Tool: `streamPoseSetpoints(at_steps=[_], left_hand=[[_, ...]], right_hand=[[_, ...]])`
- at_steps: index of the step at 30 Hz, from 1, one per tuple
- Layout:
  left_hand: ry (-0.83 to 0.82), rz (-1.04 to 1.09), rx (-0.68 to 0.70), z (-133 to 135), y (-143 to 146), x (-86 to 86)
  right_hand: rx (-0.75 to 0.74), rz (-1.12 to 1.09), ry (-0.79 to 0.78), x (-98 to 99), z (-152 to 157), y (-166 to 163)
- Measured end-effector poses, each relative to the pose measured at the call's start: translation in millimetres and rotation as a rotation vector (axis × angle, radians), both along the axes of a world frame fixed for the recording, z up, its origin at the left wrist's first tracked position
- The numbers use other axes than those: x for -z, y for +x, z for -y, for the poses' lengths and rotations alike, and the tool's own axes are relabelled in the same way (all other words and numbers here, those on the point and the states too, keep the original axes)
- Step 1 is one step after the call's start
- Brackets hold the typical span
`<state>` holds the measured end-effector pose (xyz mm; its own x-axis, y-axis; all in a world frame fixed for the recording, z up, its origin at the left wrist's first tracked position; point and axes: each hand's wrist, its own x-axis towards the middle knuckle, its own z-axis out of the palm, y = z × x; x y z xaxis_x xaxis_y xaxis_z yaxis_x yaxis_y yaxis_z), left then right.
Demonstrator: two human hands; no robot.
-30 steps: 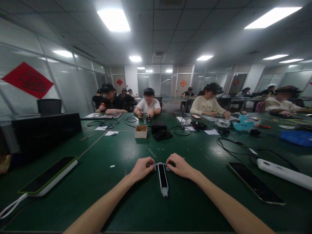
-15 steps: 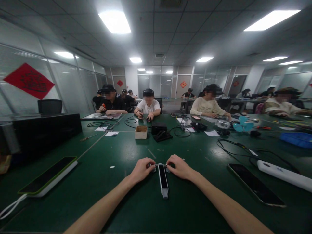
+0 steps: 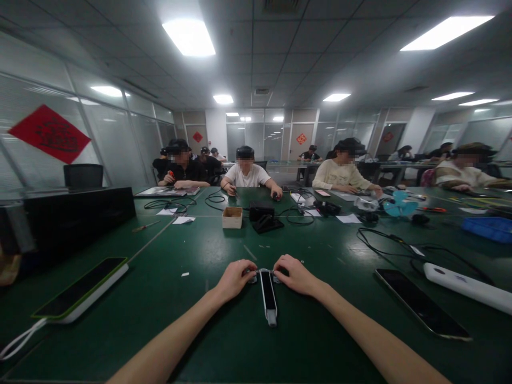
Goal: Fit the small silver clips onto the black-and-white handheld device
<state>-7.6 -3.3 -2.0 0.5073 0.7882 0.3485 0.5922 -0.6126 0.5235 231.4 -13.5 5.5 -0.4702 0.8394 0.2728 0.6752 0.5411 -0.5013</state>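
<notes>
A long narrow device (image 3: 268,294) with a black face and silver ends lies lengthwise on the green table (image 3: 200,320) in front of me. My left hand (image 3: 234,278) is curled, fingertips pinching a small metal part at the device's far left corner. On the far right corner rests my right hand (image 3: 294,274), its fingers closed in the same way on a small part there. What the fingertips grip is too small to name.
A phone in a green case (image 3: 78,289) with a white cable lies at the left, a bare black phone (image 3: 421,302) and a white power strip (image 3: 468,286) at the right. A small cardboard box (image 3: 232,216), black gear and cables sit mid-table. Several people work at the far side.
My hands and the device stay where they were. Across the table, the person in the white shirt has stretched one arm out to the right.
</notes>
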Motion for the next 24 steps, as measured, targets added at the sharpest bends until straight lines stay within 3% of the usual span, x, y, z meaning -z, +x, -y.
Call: streamPoseSetpoints(at_steps=[24], left_hand=[[0.033, -0.081, 0.025, 2.3, 0.4, -3.5]], right_hand=[[-0.032, 0.067, 0.016, -1.7, -4.4, 2.6]])
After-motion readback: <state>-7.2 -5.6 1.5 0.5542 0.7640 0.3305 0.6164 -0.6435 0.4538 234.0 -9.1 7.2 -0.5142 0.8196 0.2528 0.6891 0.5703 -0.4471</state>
